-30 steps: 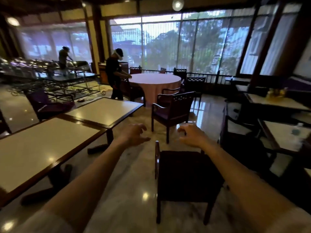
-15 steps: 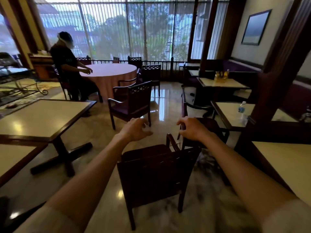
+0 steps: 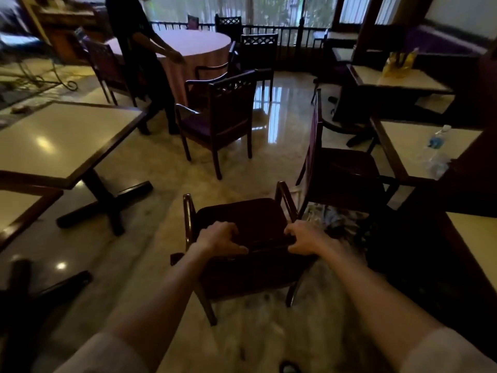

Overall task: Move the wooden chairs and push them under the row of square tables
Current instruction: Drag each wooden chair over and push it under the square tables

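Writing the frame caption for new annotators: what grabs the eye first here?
Both hands, left hand and right hand, grip the back rail of a dark wooden chair at bottom centre, on the glossy floor. A cream square table sits to the left. At the back, a person stands by a round table in a pink cloth.

Both hands point(image 3: 270, 239), free before, now clasp the chair's backrest point(image 3: 266, 247)

Chair point(image 3: 242, 219) backrest top under hands.
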`<state>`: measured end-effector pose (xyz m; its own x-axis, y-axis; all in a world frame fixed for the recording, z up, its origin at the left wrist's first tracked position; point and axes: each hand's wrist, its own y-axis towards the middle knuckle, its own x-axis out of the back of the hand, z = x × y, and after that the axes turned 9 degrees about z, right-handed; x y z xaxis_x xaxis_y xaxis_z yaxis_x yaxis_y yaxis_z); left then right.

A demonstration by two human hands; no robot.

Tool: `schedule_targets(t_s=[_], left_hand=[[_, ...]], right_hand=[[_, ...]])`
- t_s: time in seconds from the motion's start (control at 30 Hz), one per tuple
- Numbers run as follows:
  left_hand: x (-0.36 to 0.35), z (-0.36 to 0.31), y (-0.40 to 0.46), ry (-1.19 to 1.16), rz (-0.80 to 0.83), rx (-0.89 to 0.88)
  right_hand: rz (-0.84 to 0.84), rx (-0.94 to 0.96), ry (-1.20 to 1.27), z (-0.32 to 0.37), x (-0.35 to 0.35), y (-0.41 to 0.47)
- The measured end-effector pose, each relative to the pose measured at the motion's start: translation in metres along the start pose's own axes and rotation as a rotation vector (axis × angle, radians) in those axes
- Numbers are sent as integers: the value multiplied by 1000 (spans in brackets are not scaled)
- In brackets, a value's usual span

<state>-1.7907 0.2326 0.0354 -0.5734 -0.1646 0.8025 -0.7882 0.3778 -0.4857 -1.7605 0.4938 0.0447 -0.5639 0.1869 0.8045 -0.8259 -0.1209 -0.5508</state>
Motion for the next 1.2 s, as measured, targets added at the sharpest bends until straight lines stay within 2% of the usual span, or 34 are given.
schedule_targets(t_s=[0.07,0.2,0.4,0.63,1.0,1.2], left_hand=[[-19,4,9,11,54,55],[-45,6,26,-6,54,213],[-56,1,40,19,-29,370],[-53,5,47,34,52,351],[-58,-8,43,-50,17,383],[-82,-34,31,-136,-70,404]], right_hand=[[74,4,-40,-13,-7,17],[179,60,-181,-33,-12,58],[60,165,-225,-41,-19,79],[15,240,-233,-49,-21,83],[-5,358,-216,-57,-2,81],[91,400,-318,-72,15,92]])
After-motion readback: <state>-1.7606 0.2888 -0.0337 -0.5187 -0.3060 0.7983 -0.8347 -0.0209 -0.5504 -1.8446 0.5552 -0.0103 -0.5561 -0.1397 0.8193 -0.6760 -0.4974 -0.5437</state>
